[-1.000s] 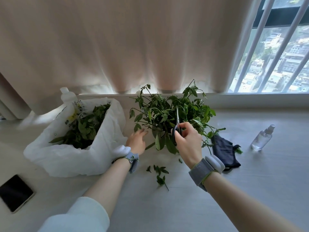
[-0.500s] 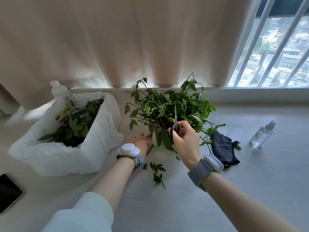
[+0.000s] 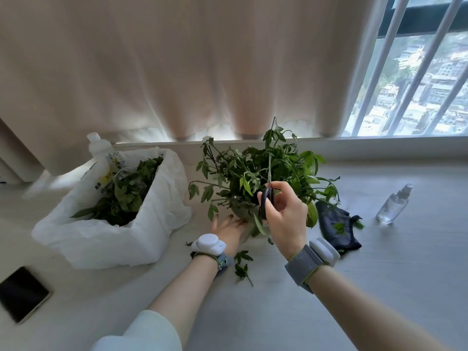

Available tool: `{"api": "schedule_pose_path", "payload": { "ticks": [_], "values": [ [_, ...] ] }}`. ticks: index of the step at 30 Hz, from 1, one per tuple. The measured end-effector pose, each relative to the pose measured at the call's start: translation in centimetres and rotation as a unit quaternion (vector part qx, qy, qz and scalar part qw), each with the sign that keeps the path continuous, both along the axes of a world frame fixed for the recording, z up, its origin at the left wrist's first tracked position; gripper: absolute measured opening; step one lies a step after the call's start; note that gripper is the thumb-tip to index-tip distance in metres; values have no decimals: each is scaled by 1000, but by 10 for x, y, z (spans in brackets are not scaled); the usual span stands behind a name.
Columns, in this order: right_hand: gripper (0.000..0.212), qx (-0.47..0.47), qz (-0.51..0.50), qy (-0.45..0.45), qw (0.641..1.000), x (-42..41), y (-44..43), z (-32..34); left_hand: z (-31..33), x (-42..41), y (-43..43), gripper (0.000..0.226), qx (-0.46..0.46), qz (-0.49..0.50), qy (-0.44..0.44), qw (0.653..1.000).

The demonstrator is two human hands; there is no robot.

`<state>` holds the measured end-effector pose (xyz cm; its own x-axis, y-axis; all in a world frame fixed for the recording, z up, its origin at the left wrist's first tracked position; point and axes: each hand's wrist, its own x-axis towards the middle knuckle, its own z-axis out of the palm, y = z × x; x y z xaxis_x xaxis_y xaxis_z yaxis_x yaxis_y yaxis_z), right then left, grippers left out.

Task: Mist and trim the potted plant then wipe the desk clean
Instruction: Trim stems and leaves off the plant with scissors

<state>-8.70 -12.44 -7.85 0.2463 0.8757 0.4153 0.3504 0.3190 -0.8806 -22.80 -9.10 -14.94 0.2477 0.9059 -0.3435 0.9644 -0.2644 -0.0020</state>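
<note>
Potted plant [image 3: 253, 173] sits centre of the surface [image 3: 379, 274]. Your left hand [image 3: 228, 230] has flattened, fingers straight, against its pot. Your right hand [image 3: 286, 219] still grips scissors [image 3: 266, 201], blades up in the leaves. Trimming continues; wiping not yet started.

The bench [image 3: 379, 287] in front of you looks pale and matt, with faint lines like wood grain. The bag [image 3: 141, 231] is thin white plastic, crinkly and a little see-through. The scissors [image 3: 266, 198] in your right hand [image 3: 286, 219] have smooth dark plastic handles and thin shiny metal blades. The plant [image 3: 253, 173] has smooth leaves, some a bit glossy. The cloth [image 3: 334, 231] is dark, soft and matt. The spray bottle [image 3: 392, 207] is clear and shiny. The phone [image 3: 21, 295] has a glossy black screen. Your wrist bands [image 3: 301, 268] are grey woven cloth with smooth white plastic pods [image 3: 324, 250]. The curtain [image 3: 177, 72] is soft matt cloth.
</note>
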Motion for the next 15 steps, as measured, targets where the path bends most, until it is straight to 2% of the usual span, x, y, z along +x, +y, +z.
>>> {"api": "schedule_pose_path", "payload": {
  "ticks": [3,10,13,15],
  "values": [
    [11,32,-7,-9,999,4,-4,12,-3,11,-4,68,-12,-2,-5,1000],
    [11,66,27,-26,997,1,-8,30,15,44,-22,62,-55,2,-41,998],
    [11,73,55,-41,995,-2,-12,33,27,53,-25,51,-89,34,-58,994],
    [10,52,93,-50,993,-5,-13,32,28,53,-27,43,-98,45,-115,987]
  ]
}}
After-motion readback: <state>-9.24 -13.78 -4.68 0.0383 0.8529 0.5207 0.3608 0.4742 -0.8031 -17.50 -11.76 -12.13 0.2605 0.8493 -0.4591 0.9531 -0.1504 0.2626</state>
